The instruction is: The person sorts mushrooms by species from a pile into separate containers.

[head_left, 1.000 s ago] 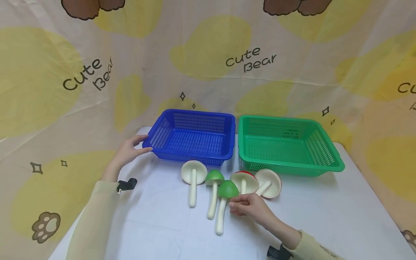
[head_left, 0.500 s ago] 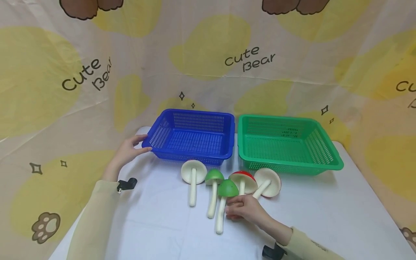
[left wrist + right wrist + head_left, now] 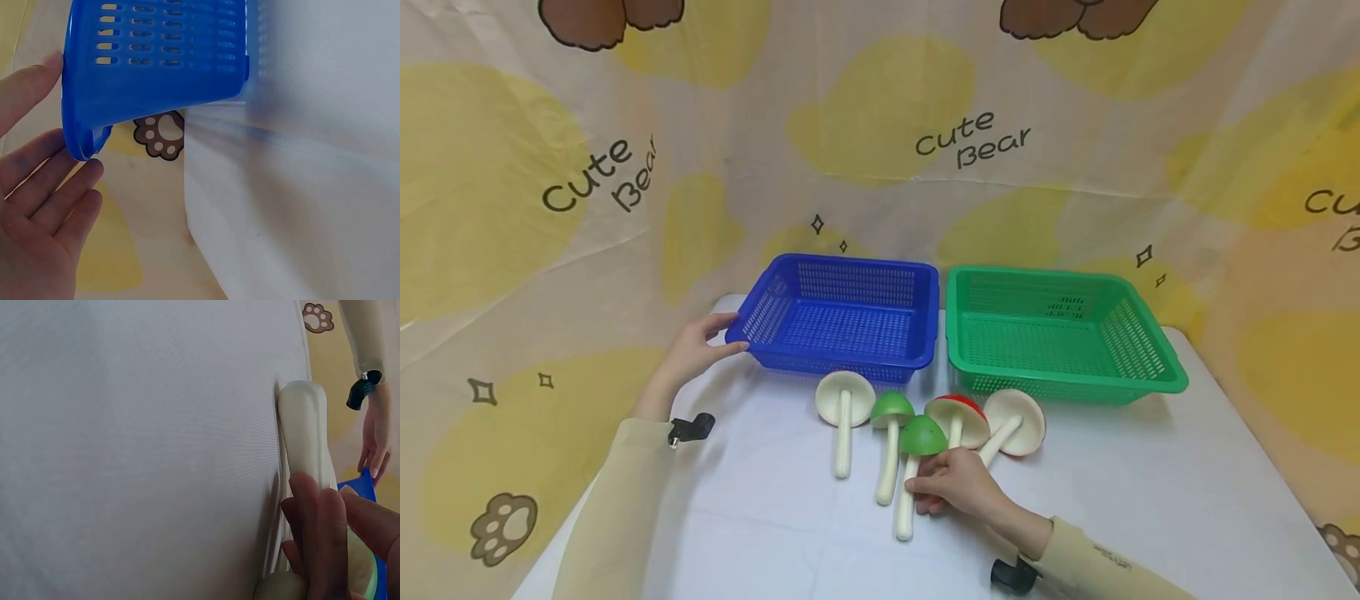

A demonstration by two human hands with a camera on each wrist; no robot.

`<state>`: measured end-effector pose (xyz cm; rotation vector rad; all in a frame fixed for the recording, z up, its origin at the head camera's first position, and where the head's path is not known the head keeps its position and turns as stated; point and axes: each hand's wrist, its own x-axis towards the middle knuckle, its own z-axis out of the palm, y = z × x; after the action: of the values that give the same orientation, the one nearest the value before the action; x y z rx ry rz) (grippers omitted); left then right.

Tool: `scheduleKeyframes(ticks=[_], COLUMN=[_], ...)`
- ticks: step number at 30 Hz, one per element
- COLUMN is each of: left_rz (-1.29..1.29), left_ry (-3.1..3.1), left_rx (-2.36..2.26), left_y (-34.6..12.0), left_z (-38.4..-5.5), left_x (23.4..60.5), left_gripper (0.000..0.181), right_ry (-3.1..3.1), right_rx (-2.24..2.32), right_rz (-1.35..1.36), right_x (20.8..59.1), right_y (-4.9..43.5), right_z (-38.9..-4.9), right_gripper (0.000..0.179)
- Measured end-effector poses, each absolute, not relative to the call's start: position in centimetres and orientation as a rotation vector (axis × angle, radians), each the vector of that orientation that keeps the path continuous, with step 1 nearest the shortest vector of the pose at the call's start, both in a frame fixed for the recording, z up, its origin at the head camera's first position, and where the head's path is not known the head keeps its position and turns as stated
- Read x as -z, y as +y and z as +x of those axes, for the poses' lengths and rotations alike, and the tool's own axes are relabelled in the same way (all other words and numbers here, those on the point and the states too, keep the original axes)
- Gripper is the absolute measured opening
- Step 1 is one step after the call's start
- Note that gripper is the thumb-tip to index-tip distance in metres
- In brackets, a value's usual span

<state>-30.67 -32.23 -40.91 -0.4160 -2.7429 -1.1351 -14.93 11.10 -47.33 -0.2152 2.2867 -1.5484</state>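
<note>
In the head view my left hand [image 3: 694, 348] holds the left corner of the blue basket [image 3: 831, 364]. The left wrist view shows its thumb against the rim and its fingers [image 3: 84, 181] beneath and behind it. My right hand [image 3: 958, 485] has its fingers at the white stem of the front green-capped toy mushroom [image 3: 923, 436], with a fingertip over the stem. Close up, fingers and thumb lie around that stem [image 3: 303, 422]. Another green-capped mushroom [image 3: 891, 410] lies to its left. A red-capped mushroom [image 3: 958, 417] lies behind the right hand, its stem partly hidden.
A green basket [image 3: 1067, 385] stands right of the blue one at the back of the white table [image 3: 760, 517]. One mushroom [image 3: 844, 433] lies at the left of the row, underside up. Another [image 3: 1017, 421] lies at the right. A patterned cloth [image 3: 850, 100] hangs behind.
My right hand has moved left and slightly down from beside the front green mushroom onto its stem. The left hand has kept its place on the blue basket.
</note>
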Motion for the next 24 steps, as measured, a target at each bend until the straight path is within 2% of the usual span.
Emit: scheduleKeyframes(ticks=[9, 24], left_rz=[-0.416, -0.363], left_ry=[-2.745, -2.779], left_rx=[1.14, 1.136], left_y=[-32.12, -32.13], left_z=[-30.56, -30.48], left_x=[40.94, 40.78], left_gripper=[0.064, 0.067], right_ry=[2.336, 2.296], right_rx=[1.515, 1.555], right_rz=[-0.258, -0.196], right_x=[47.78, 47.68], right_y=[10.91, 10.82], right_z=[-15.02, -14.96], right_gripper=[0.027, 0.028])
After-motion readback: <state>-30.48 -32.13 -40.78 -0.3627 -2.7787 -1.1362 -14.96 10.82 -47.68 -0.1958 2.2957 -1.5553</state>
